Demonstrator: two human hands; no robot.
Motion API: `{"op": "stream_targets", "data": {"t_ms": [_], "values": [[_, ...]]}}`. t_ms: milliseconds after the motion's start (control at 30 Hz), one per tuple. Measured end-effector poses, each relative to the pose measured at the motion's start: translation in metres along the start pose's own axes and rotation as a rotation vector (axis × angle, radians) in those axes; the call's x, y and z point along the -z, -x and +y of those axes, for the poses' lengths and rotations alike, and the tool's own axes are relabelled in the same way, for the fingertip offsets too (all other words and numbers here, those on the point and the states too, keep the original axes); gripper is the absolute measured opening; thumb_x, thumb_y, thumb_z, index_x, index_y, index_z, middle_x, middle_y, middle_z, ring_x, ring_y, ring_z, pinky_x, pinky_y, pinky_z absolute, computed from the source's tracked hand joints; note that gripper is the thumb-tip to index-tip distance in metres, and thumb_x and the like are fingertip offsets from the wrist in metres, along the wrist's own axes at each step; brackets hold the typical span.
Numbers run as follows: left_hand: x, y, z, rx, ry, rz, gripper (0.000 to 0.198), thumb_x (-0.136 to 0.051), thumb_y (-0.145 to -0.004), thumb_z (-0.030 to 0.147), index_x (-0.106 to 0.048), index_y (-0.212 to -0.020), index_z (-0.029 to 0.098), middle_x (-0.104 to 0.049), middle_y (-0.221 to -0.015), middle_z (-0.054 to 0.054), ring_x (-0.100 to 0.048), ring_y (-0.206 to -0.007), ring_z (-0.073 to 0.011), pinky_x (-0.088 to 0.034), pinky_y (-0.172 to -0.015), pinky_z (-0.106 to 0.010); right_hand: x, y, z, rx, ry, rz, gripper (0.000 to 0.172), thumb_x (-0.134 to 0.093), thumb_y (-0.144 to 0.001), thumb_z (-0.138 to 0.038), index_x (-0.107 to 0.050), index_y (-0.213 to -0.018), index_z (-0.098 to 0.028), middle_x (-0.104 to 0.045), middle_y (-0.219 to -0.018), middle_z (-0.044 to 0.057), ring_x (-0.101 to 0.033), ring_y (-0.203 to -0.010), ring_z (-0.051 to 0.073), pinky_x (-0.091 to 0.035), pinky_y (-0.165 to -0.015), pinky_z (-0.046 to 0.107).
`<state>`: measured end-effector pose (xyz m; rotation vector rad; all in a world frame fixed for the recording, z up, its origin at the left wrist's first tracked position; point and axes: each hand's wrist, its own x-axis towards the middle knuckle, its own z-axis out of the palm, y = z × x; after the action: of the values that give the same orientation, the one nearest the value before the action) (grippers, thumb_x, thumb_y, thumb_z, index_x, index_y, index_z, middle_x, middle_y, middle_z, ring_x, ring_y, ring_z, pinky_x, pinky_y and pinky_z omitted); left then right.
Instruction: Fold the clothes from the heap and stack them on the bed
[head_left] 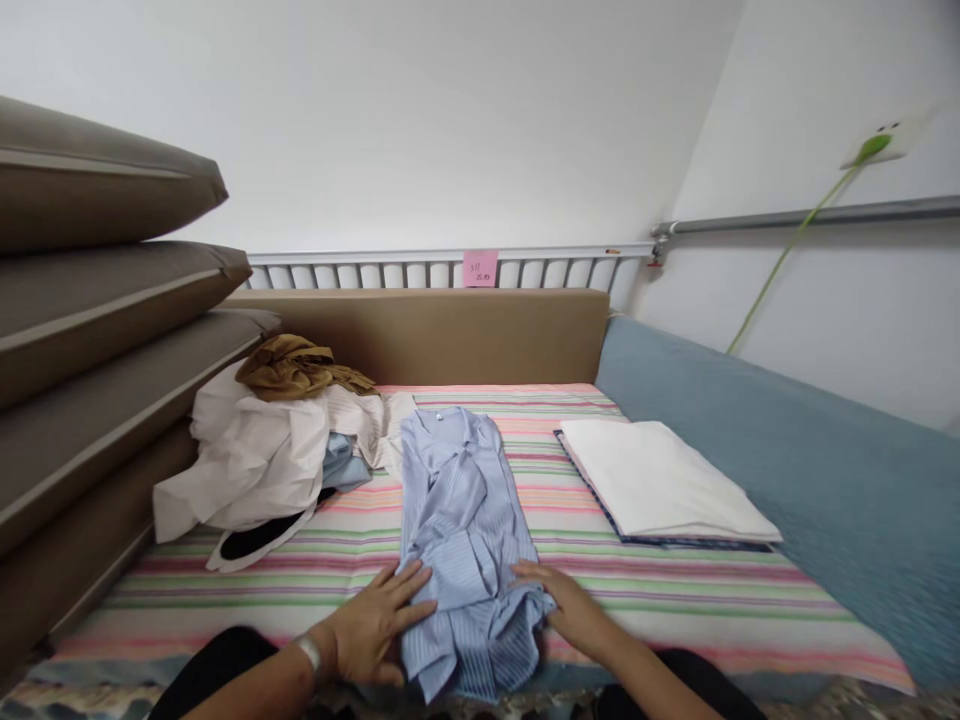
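Observation:
A light blue striped shirt (465, 520) lies lengthwise in front of me, its sides folded inward and its collar at the far end. The lower part is crumpled and hangs near the front edge. My left hand (375, 620) rests on the shirt's left edge with its fingers spread; a band is on that wrist. My right hand (566, 605) is at the lower right edge, its fingers closed on a bunched bit of the fabric.
A striped sheet (352, 590) covers the surface. To the left are crumpled white clothes (262, 450), a brown garment (292, 368) and stacked cushions (97, 340). Folded white cloth (660, 480) lies on the right, by a blue backrest (750, 420). Behind stands a brown backrest (450, 335).

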<state>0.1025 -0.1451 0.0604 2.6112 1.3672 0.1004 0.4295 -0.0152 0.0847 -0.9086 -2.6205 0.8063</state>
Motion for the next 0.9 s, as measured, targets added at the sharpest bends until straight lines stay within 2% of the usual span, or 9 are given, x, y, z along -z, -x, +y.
{"op": "stream_targets", "data": {"t_ms": [100,267,367,500,567,633,700,800,900], "values": [[-0.014,-0.002,0.003,0.050,-0.075,0.027,0.099,-0.069,-0.059,0.023,-0.017,-0.142,0.033,-0.014,-0.152,-0.011,-0.013,-0.137,-0.0369,-0.012,-0.105,-0.063,0.005,-0.004,-0.008,-0.018,-0.021,0.028,0.058,-0.039,-0.061,-0.011,-0.062,-0.113,-0.019,-0.061,-0.120,0.009,-0.055,-0.113,0.019,-0.040,-0.099,0.041],[-0.029,-0.010,0.008,0.131,-0.090,0.178,0.077,-0.051,-0.071,0.006,-0.029,-0.137,0.039,-0.027,-0.148,-0.003,-0.022,-0.136,-0.0304,-0.013,-0.106,-0.063,0.004,-0.003,-0.007,0.002,0.001,0.036,0.057,-0.040,-0.063,-0.011,-0.061,-0.115,-0.021,-0.061,-0.121,0.008,-0.054,-0.114,0.019,-0.040,-0.099,0.040],[-0.017,-0.011,0.008,0.128,0.033,0.209,0.058,-0.044,-0.080,0.009,-0.042,-0.129,0.039,-0.039,-0.143,-0.001,-0.031,-0.133,-0.0273,-0.013,-0.107,-0.061,0.002,0.001,-0.001,0.016,0.010,0.001,0.051,-0.043,-0.069,-0.015,-0.060,-0.116,-0.021,-0.059,-0.124,0.009,-0.051,-0.117,0.020,-0.038,-0.101,0.041],[0.017,-0.017,-0.001,0.113,0.359,0.244,0.033,-0.039,-0.088,0.025,-0.057,-0.114,0.030,-0.057,-0.126,-0.003,-0.047,-0.121,-0.0238,-0.017,-0.110,-0.049,0.014,-0.009,0.004,-0.023,-0.145,-0.101,0.037,-0.049,-0.074,-0.025,-0.066,-0.106,-0.021,-0.065,-0.113,0.007,-0.056,-0.110,0.024,-0.040,-0.097,0.039],[0.033,-0.027,-0.012,0.247,0.623,0.283,0.031,-0.039,-0.088,0.038,-0.064,-0.097,0.022,-0.067,-0.105,-0.005,-0.057,-0.103,-0.0228,-0.032,-0.102,-0.041,0.027,-0.026,0.008,-0.168,-0.335,-0.164,0.026,-0.055,-0.069,-0.026,-0.070,-0.089,-0.020,-0.071,-0.093,0.004,-0.061,-0.096,0.024,-0.044,-0.089,0.035],[0.044,-0.043,-0.028,0.485,0.941,0.327,0.041,-0.043,-0.082,0.052,-0.063,-0.077,0.017,-0.068,-0.082,-0.005,-0.060,-0.084,-0.0219,-0.044,-0.086,-0.035,0.039,-0.051,0.015,-0.348,-0.502,-0.181,0.018,-0.059,-0.065,-0.027,-0.069,-0.075,-0.017,-0.068,-0.071,0.002,-0.062,-0.078,0.022,-0.048,-0.077,0.033],[0.049,-0.061,-0.045,0.674,1.179,0.335,0.049,-0.044,-0.077,0.061,-0.060,-0.070,0.015,-0.065,-0.072,-0.005,-0.060,-0.074,-0.0212,-0.047,-0.074,-0.033,0.045,-0.077,0.025,-0.467,-0.592,-0.144,0.021,-0.059,-0.066,-0.033,-0.066,-0.076,-0.016,-0.062,-0.059,0.000,-0.059,-0.062,0.018,-0.049,-0.064,0.031],[0.047,-0.083,-0.066,0.824,1.422,0.314,0.052,-0.050,-0.071,0.064,-0.061,-0.083,0.014,-0.068,-0.084,-0.009,-0.063,-0.078,-0.0223,-0.048,-0.073,-0.033,0.042,-0.105,0.040,-0.538,-0.649,-0.067,0.034,-0.052,-0.073,-0.045,-0.061,-0.089,-0.017,-0.056,-0.055,-0.001,-0.052,-0.047,0.013,-0.045,-0.049,0.027],[0.044,-0.093,-0.071,0.964,1.592,0.332,0.054,-0.061,-0.066,0.059,-0.061,-0.096,0.014,-0.068,-0.098,-0.013,-0.063,-0.089,-0.0245,-0.049,-0.075,-0.033,0.030,-0.112,0.050,-0.579,-0.701,-0.002,0.042,-0.054,-0.073,-0.049,-0.055,-0.101,-0.018,-0.061,-0.064,0.001,-0.056,-0.051,0.014,-0.046,-0.049,0.027]]}}
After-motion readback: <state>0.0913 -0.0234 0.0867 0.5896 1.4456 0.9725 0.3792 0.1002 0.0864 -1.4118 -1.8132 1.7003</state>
